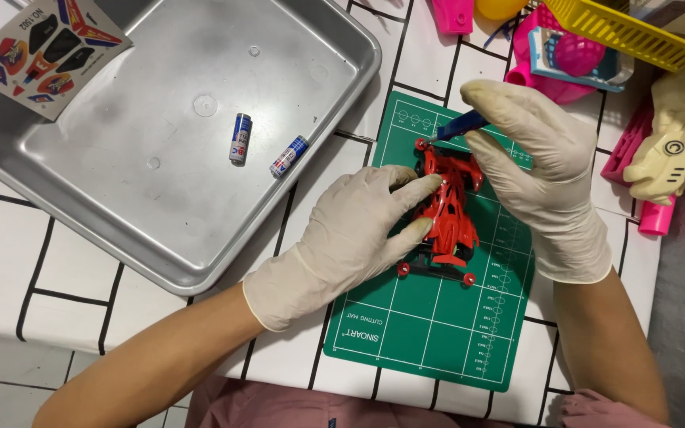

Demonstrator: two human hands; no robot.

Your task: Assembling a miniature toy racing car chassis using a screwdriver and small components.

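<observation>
A small red toy racing car [447, 212] stands on a green cutting mat [430, 325]. My left hand [350, 238], in a cream glove, grips the car's body from the left, thumb and fingers around it. My right hand [541, 166], also gloved, holds a blue-handled tool [460, 126] whose tip touches the car's front end near a red roller. The car's left side is hidden under my left fingers.
A metal tray [81, 158] at the left holds two small batteries [239, 138] [288, 155]. A sticker sheet [45, 43] overlaps its far left corner. Pink parts, a yellow basket [624, 28] and a cream toy [679, 135] crowd the far right.
</observation>
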